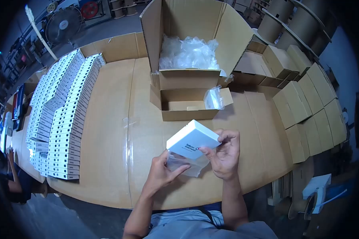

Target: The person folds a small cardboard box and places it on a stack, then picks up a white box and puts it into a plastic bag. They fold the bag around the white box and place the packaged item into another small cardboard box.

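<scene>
Between my hands, above the table, is a small white box with dark print on its face, tilted. My right hand grips its right end, thumb on the printed side and fingers behind. A clear plastic bag hangs at the lower edge of the box. My left hand pinches the bag's left side near the box's lower corner. Just beyond stands an open brown carton, with one plastic-wrapped item at its right end.
A large open carton full of clear plastic bags stands at the back. Long rows of stacked white boxes line the left side. Closed brown cartons are piled at right. Another person's arm shows at far left.
</scene>
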Demonstrator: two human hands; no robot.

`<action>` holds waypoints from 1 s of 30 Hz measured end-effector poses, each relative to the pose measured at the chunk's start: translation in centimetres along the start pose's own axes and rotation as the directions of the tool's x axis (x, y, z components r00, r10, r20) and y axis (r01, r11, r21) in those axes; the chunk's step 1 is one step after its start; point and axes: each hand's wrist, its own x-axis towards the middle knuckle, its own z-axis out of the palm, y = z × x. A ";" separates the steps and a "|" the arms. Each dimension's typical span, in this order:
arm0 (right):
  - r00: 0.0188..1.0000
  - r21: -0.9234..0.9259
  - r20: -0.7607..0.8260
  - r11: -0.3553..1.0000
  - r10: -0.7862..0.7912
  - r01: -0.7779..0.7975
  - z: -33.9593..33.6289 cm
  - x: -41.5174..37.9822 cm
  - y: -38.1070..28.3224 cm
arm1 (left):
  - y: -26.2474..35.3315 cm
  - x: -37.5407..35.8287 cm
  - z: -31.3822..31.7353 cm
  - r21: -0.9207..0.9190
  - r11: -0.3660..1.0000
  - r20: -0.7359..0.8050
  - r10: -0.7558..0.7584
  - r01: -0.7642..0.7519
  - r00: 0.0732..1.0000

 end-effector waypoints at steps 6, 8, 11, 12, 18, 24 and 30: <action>0.998 0.060 -0.004 0.996 0.068 -0.068 -1.8 -0.6 0.5 | -0.6 -0.1 -0.1 0.020 1.000 -0.003 -0.008 0.008 1.000; 0.998 0.038 0.015 0.998 0.058 -0.059 -2.1 -0.6 0.5 | -0.3 -0.1 0.0 0.013 1.000 0.005 -0.022 0.022 1.000; 0.998 0.022 0.045 0.999 0.045 -0.047 -2.0 -0.3 0.5 | -0.2 0.0 0.1 0.011 1.000 0.013 -0.015 0.015 1.000; 0.997 0.021 0.047 0.998 0.053 -0.054 -1.9 -0.3 0.6 | -0.1 0.0 0.1 0.012 1.000 0.014 -0.008 0.008 1.000; 0.945 -0.113 0.109 0.949 0.307 -0.295 -1.4 -0.1 1.8 | -0.3 -0.5 0.5 -0.281 0.956 -0.034 -0.095 0.082 0.995; 0.932 0.200 0.046 0.911 0.359 -0.360 -1.2 -1.0 2.2 | -3.9 -0.7 1.0 -0.382 0.922 -0.218 -0.157 0.064 0.963; 0.894 0.136 -0.015 0.887 0.448 -0.442 -0.6 -3.6 3.8 | -3.7 0.0 0.7 -0.337 0.940 -0.210 -0.128 0.051 0.969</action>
